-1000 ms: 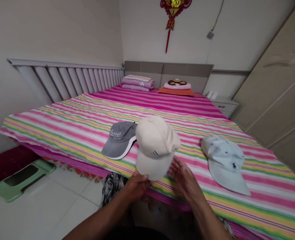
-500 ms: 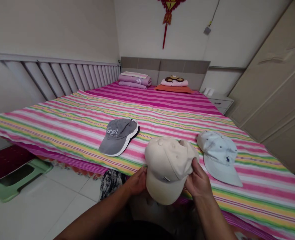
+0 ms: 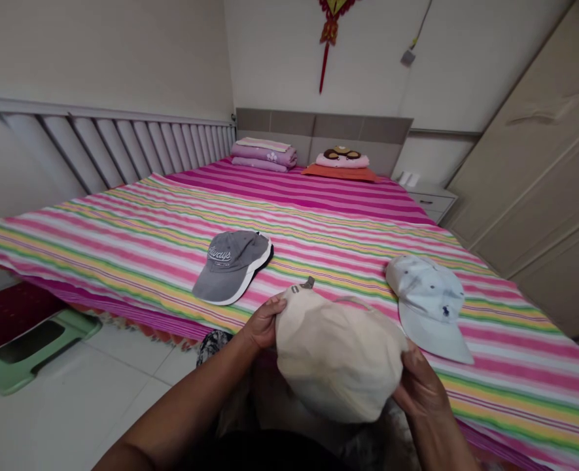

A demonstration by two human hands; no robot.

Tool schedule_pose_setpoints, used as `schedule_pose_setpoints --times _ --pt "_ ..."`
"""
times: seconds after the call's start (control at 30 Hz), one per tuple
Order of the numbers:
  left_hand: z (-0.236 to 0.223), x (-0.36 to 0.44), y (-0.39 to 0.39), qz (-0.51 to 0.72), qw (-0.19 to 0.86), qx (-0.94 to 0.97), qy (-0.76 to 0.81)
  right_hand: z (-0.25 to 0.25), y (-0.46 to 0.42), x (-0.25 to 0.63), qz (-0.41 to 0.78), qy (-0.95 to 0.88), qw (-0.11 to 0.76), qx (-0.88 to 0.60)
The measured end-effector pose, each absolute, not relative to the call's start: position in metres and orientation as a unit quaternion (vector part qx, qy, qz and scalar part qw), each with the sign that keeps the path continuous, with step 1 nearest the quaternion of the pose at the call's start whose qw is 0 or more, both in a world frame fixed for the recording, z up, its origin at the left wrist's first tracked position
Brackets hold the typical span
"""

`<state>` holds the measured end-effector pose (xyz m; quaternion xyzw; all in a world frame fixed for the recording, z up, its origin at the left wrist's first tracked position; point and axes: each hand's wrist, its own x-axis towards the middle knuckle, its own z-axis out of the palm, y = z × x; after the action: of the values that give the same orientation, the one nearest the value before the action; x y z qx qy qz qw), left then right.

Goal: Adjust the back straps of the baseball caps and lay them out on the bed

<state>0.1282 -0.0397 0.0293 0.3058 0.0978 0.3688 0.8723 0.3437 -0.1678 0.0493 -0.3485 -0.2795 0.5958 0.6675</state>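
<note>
Between my hands, over the bed's front edge, is a beige baseball cap (image 3: 338, 356), its back strap and crown facing up and its brim out of sight. My left hand (image 3: 265, 322) pinches its left side near the strap. On the opposite side, my right hand (image 3: 421, 381) grips the cap with the thumb on top. A grey cap (image 3: 233, 265) with white lettering and a white-edged brim lies on the bed to the left. To the right rests a pale blue cap (image 3: 431, 307) with a small dark logo, brim toward me.
The bed carries a striped sheet (image 3: 137, 226). Folded purple bedding (image 3: 264, 157) and an orange and pink stack (image 3: 341, 170) lie by the headboard (image 3: 289, 124). A green stool (image 3: 38, 347) stands on the floor at left; a nightstand (image 3: 431, 199) is at back right.
The beige cap has been turned in my hands: its brim and front faced me before, and now the back with its strap shows. My right hand has moved slightly right and down.
</note>
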Motion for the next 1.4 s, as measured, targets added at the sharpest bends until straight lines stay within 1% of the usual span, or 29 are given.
schedule_pose_setpoints --times 0.27,0.43,0.53,0.63,0.9,1.1,1.23,1.4 --pt "0.056 0.13 -0.048 0.306 0.857 0.384 0.152 0.05 -0.183 0.353 0.609 -0.28 0.634 -0.386" --pt "0.07 0.128 -0.05 0.288 0.814 0.451 0.226 0.06 -0.191 0.353 0.628 -0.302 0.598 -0.396" --pt "0.078 0.127 -0.051 0.303 0.789 0.485 0.224 0.068 -0.193 0.351 0.594 -0.31 0.615 -0.416" --pt "0.086 0.128 -0.054 0.305 0.781 0.505 0.204 0.076 -0.194 0.347 0.568 -0.347 0.63 -0.399" --pt "0.095 0.137 -0.067 0.28 0.795 0.484 0.235 0.089 -0.202 0.335 0.559 -0.372 0.629 -0.392" --pt "0.104 0.142 -0.071 0.287 0.803 0.482 0.202 0.092 -0.201 0.335 0.552 -0.402 0.639 -0.355" --pt "0.106 0.145 -0.072 0.27 0.811 0.483 0.19 0.096 -0.202 0.332 0.549 -0.368 0.655 -0.365" --pt "0.104 0.148 -0.073 0.247 0.81 0.494 0.199 0.105 -0.199 0.33 0.545 -0.377 0.643 -0.385"
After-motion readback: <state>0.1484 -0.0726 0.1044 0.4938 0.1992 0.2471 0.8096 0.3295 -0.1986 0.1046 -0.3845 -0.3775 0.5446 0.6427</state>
